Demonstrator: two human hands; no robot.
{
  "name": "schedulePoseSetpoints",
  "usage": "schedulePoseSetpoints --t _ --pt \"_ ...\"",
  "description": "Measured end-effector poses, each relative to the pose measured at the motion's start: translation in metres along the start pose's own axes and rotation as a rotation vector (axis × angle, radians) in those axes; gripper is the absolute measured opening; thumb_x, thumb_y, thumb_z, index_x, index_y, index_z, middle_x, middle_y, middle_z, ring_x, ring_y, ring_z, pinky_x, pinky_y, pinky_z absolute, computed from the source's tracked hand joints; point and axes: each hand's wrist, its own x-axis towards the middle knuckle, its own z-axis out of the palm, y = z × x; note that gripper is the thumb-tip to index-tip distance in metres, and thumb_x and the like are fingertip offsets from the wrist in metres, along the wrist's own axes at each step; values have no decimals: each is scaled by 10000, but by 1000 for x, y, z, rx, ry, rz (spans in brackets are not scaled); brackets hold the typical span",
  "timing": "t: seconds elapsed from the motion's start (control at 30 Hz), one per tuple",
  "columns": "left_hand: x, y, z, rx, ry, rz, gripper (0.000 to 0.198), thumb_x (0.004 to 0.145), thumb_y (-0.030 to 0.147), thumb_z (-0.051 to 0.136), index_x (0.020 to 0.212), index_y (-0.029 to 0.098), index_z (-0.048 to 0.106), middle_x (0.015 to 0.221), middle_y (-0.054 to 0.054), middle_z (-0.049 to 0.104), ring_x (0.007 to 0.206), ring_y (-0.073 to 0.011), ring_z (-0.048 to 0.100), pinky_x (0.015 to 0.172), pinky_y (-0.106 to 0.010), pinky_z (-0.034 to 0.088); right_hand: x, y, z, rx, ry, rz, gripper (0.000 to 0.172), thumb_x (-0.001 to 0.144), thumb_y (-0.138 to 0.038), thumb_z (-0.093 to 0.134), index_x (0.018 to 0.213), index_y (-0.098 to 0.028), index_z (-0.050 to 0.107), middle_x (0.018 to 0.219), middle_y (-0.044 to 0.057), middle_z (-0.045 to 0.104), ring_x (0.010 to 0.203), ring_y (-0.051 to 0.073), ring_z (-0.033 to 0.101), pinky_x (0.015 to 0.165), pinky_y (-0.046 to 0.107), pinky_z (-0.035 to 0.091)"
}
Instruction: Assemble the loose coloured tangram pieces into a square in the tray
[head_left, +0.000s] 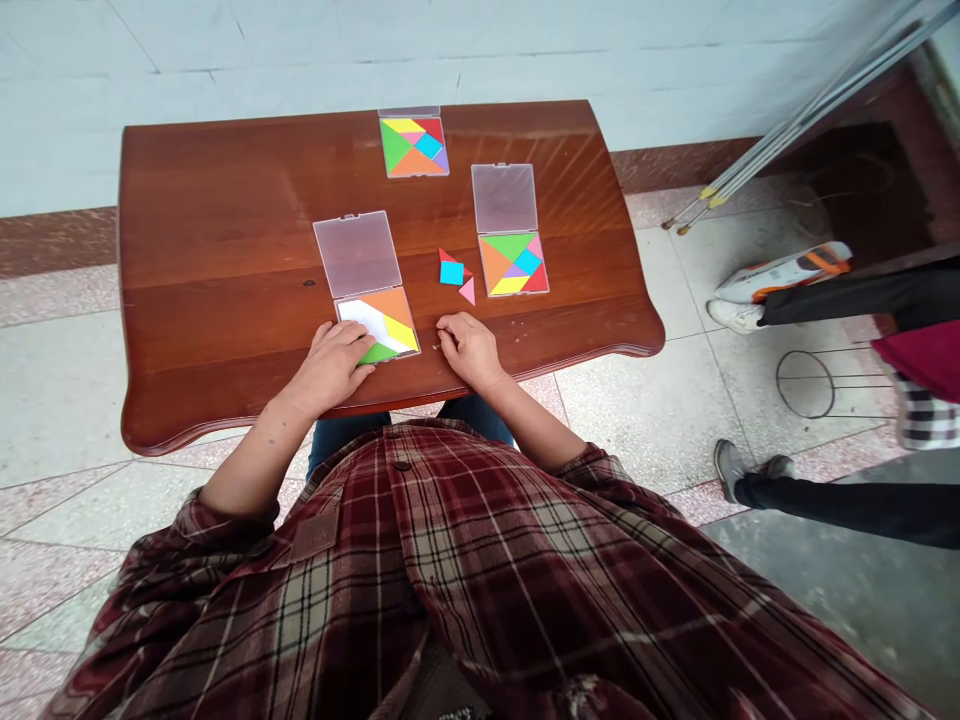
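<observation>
At the near edge of a wooden table (195, 250), a half-filled tangram case (390, 315) lies pinned, apparently for steadiness, under the flat, released left hand (334, 362). The right hand (469, 350) curls beside it, its grasp unclear, with loose pieces (452, 272) just beyond.

A glossy brown wooden desk (225, 250) carries a square tangram case of coloured pieces (413, 146) at its far edge and an open, clear-lidded one (513, 262) further right. Another person's black-trousered leg (847, 505) stretches over the tiled floor (675, 400).

The tray's (365, 320) pieces (390, 305) are orange, yellow and green, the table (225, 250) red-brown.
</observation>
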Motion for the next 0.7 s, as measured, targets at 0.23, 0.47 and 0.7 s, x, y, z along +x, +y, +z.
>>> schedulePoseSetpoints --t 0.23,0.47,0.7 --pt "-1 -8 -4 19 21 -55 373 890 253 508 1210 129 654 1384 -180 556 1328 -362 452 1124 -544 348 1 0 0 -20 -2 -5 184 920 -175 467 945 -212 645 946 77 691 897 216 636 829 315 482" --pt "-2 -3 -9 94 -36 -137 343 881 274 563 1192 174 668 1338 -145 575 1293 -345 470 1095 -538 376 -1 1 0 13 3 -12 185 924 -183 460 939 -215 642 942 77 691 905 217 631 847 320 479" --pt "-1 -1 -7 106 -45 -164 344 890 258 566 1220 206 647 1379 -128 563 1331 -336 443 1114 -540 357 -1 1 0 10 10 -12 194 921 -199 453 931 -216 646 930 79 689 878 224 619 823 330 477"
